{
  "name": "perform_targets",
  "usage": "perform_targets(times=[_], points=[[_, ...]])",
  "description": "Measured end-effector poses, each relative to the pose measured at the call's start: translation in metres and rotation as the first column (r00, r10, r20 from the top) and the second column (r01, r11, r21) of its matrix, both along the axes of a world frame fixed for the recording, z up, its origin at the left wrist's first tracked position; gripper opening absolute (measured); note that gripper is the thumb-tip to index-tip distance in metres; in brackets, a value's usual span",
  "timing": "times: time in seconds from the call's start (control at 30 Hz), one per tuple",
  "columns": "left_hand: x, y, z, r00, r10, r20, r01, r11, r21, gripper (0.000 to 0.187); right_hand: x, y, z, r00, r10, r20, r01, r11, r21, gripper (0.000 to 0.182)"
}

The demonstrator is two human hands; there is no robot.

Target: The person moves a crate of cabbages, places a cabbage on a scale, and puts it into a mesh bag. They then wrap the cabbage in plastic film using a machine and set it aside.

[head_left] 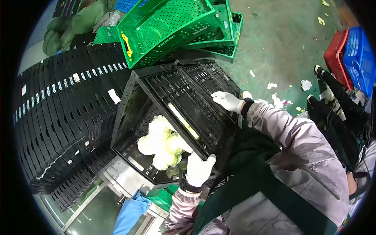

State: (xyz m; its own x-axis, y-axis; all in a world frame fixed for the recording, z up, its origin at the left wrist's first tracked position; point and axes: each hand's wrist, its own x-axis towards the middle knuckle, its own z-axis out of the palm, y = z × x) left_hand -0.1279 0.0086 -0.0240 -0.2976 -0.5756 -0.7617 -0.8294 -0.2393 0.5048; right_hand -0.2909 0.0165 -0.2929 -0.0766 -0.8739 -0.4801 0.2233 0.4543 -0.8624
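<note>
A black plastic crate (196,92) is tilted on its side, its open mouth facing left. Inside lie several pale green heads of leafy vegetable (162,143), which look wrapped in clear film. My left hand (199,169), in a white glove, grips the near corner of the crate's rim, with the thumb over the edge. My right hand (228,102), also gloved, holds the far side of the crate, its fingers bent against the slatted wall. Part of that grip is hidden.
Tall stacks of black crates (58,105) stand at left. Green crates (168,35) pile up behind the held crate. Red (336,58) and blue (357,58) crates sit at right, near another person's legs (333,102). Leaf scraps (276,101) litter the green floor. Blue cloth (131,213) hangs below.
</note>
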Motion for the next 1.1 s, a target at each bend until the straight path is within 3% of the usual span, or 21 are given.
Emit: perform_targets(times=[0.13, 0.23, 0.33, 0.4, 0.47, 0.5, 0.53, 0.6, 0.67, 0.7, 0.73, 0.77, 0.83, 0.9, 0.97, 1.07, 1.1], points=[[0.002, 0.004, 0.0, 0.995, -0.099, -0.021, 0.096, 0.991, -0.093, 0.024, 0.011, -0.002, 0.005, 0.999, -0.05, 0.018, 0.05, 0.998, 0.023, 0.041], [0.002, 0.009, 0.001, 0.996, -0.093, -0.019, 0.088, 0.983, -0.158, 0.024, 0.011, -0.012, 0.012, 0.959, 0.034, -0.281, -0.017, 0.998, 0.062, 0.047], [0.004, 0.016, 0.002, 0.999, -0.041, -0.036, 0.033, 0.98, -0.194, 0.026, 0.012, -0.016, 0.023, 0.949, 0.07, -0.308, -0.03, 0.991, 0.133, 0.047], [0.01, 0.022, -0.007, 0.983, -0.13, -0.126, 0.082, 0.94, -0.332, 0.028, 0.013, -0.02, 0.023, 0.927, 0.091, -0.365, -0.052, 0.992, 0.117, 0.046], [0.013, 0.026, -0.01, 0.985, -0.097, -0.145, 0.043, 0.94, -0.338, 0.029, 0.013, -0.023, 0.017, 0.935, 0.133, -0.33, -0.095, 0.987, 0.127, 0.046], [0.014, 0.029, -0.012, 0.987, -0.075, -0.146, 0.019, 0.936, -0.351, 0.03, 0.013, -0.022, 0.016, 0.971, 0.08, -0.226, -0.043, 0.986, 0.164, 0.045], [0.012, 0.032, -0.013, 0.988, -0.046, -0.147, -0.011, 0.931, -0.365, 0.031, 0.01, -0.027, 0.013, 0.975, 0.125, -0.182, -0.099, 0.984, 0.145, 0.042], [0.007, 0.038, -0.003, 0.997, 0.009, -0.074, -0.038, 0.919, -0.393, 0.037, 0.004, -0.031, 0.018, 0.981, 0.171, -0.092, -0.145, 0.961, 0.236, 0.039], [-0.028, 0.041, 0.028, 0.995, 0.076, -0.071, -0.104, 0.743, -0.661, 0.044, -0.005, -0.037, 0.002, 0.956, 0.292, 0.008, -0.29, 0.949, 0.124, 0.036], [-0.039, 0.051, 0.034, 0.987, 0.141, -0.083, -0.152, 0.598, -0.787, 0.051, -0.008, -0.035, -0.007, 0.946, 0.311, -0.094, -0.3, 0.947, 0.113, 0.035], [-0.05, 0.061, 0.045, 0.972, 0.173, -0.156, -0.231, 0.636, -0.736, 0.053, -0.016, -0.038, 0.003, 0.927, 0.321, -0.191, -0.307, 0.946, 0.099, 0.034], [-0.067, 0.062, 0.048, 0.974, 0.08, -0.211, -0.203, 0.716, -0.668, 0.053, -0.032, -0.043, 0.011, 0.92, 0.381, 0.097, -0.393, 0.893, 0.221, 0.034], [-0.11, 0.048, 0.042, 0.949, -0.03, -0.314, -0.157, 0.817, -0.555, 0.051, -0.058, -0.054, 0.008, 0.918, 0.387, 0.09, -0.397, 0.899, 0.184, 0.033], [-0.153, 0.033, -0.007, 0.904, 0.243, -0.352, -0.383, 0.826, -0.413, 0.057, -0.089, -0.073, 0.007, 0.923, 0.382, -0.048, -0.373, 0.918, 0.137, 0.03], [-0.164, 0.029, -0.088, 0.886, 0.397, -0.24, -0.462, 0.713, -0.526, 0.062, -0.109, -0.097, 0.007, 0.941, 0.315, -0.124, -0.318, 0.948, -0.011, 0.024], [-0.174, 0.026, -0.15, 0.796, 0.599, -0.089, -0.514, 0.59, -0.623, 0.061, -0.12, -0.142, 0.014, 0.92, 0.311, -0.236, -0.36, 0.911, -0.202, 0.02], [-0.181, 0.027, -0.157, 0.64, 0.738, -0.215, -0.736, 0.508, -0.447, 0.061, -0.113, -0.151, -0.013, 0.918, 0.346, -0.192, -0.372, 0.92, -0.12, 0.02]])
